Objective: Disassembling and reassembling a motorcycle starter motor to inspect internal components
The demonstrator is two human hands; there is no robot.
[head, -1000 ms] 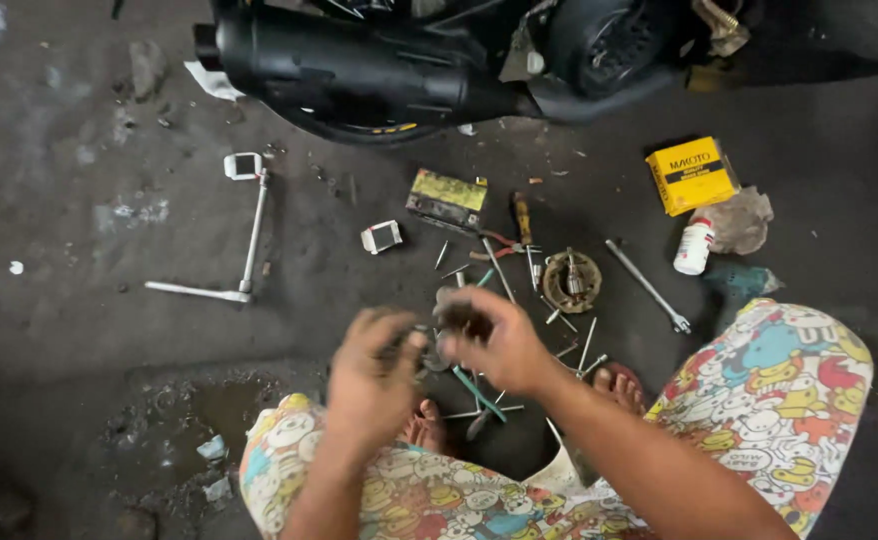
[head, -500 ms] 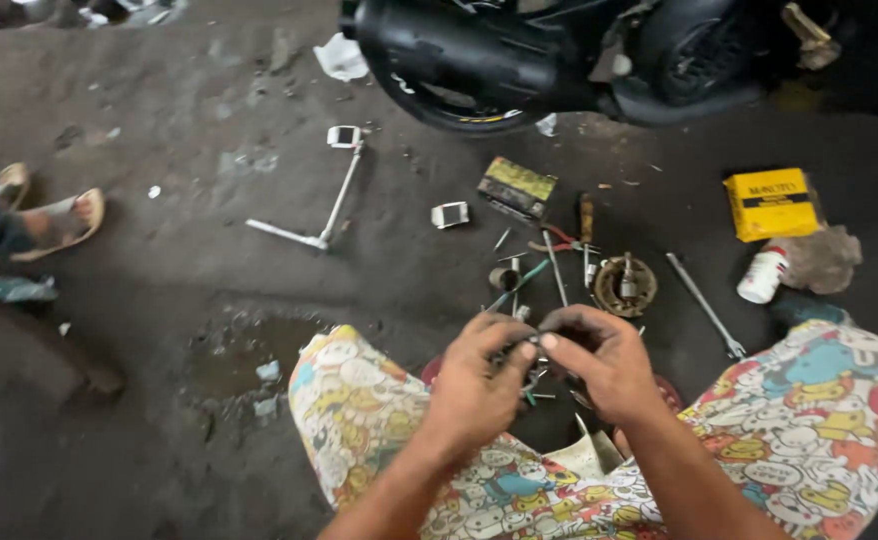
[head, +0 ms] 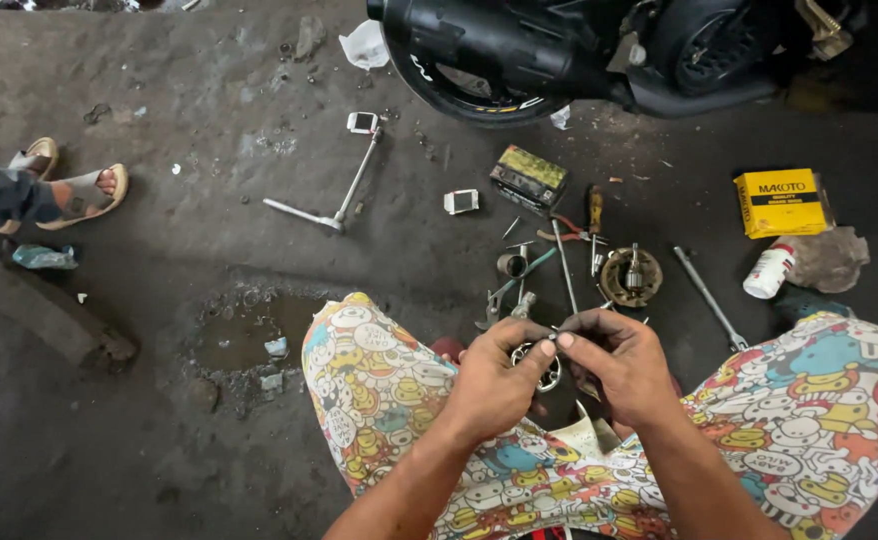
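Squatting over the dark concrete floor [head: 159,400], the person held a small round metal bearing-like part [head: 547,368] between the knees, with the left hand [head: 494,378] closed around its left side and cupping it from below. The right hand [head: 624,362] pinched a thin, short metal piece [head: 557,337] at its fingertips, just above the round part, its axis pointing left toward the left thumb. Both hands touched; scattered hand tools [head: 559,262] lay beyond.

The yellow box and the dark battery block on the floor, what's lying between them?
In the head view, between the yellow box and the battery block lie a round metal motor part, pliers and a screwdriver on the grimy concrete.
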